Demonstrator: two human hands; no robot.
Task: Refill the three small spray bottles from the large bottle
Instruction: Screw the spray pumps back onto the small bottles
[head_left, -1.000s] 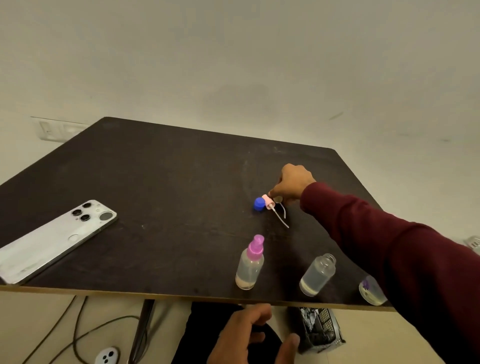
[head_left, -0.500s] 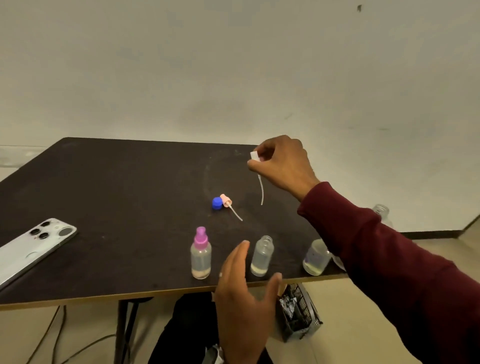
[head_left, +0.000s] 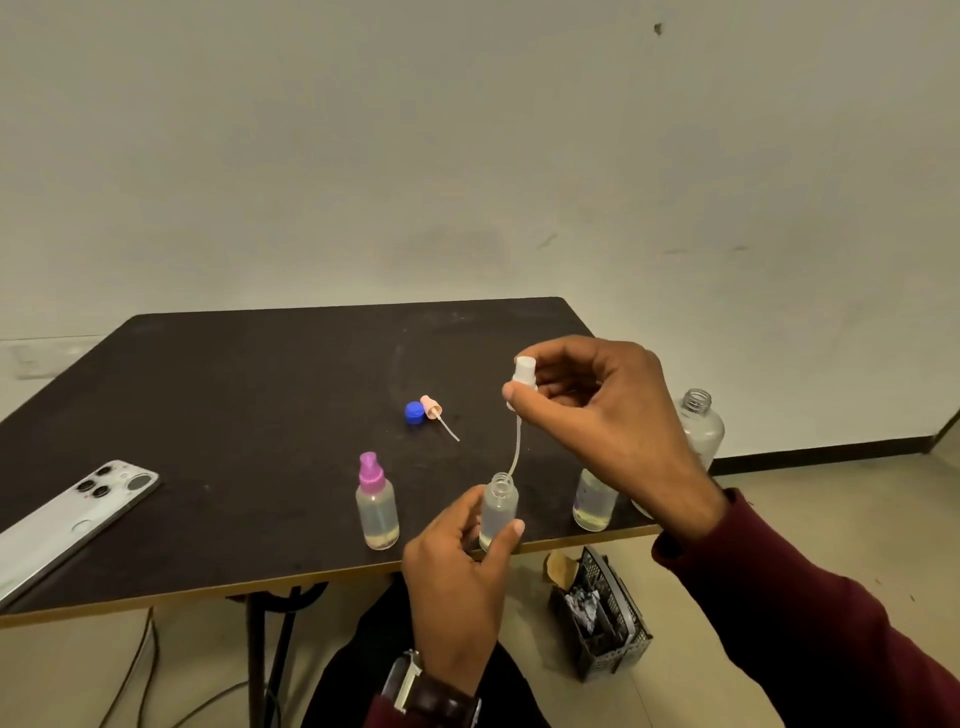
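Observation:
My left hand (head_left: 460, 566) grips the middle small bottle (head_left: 500, 506), open-necked, near the dark table's (head_left: 234, 415) front edge. My right hand (head_left: 597, 415) pinches a white spray head (head_left: 523, 375) above it; the head's thin tube hangs down to the bottle's neck. To the left stands a small bottle with a purple spray head (head_left: 376, 501). A third small bottle (head_left: 592, 501), partly hidden by my right wrist, stands to the right. The large clear bottle (head_left: 698, 428), uncapped, stands behind my right hand at the table's right edge.
A blue cap (head_left: 414, 413) and a pink spray head with tube (head_left: 434, 410) lie mid-table. A white phone (head_left: 67, 519) lies face down at the left front. On the floor under the table's right corner sits a black mesh bin (head_left: 605, 618); cables trail at lower left.
My right hand lifted the white spray head from mid-table and brought it over the middle bottle. My left hand rose from below the table edge and took hold of that bottle.

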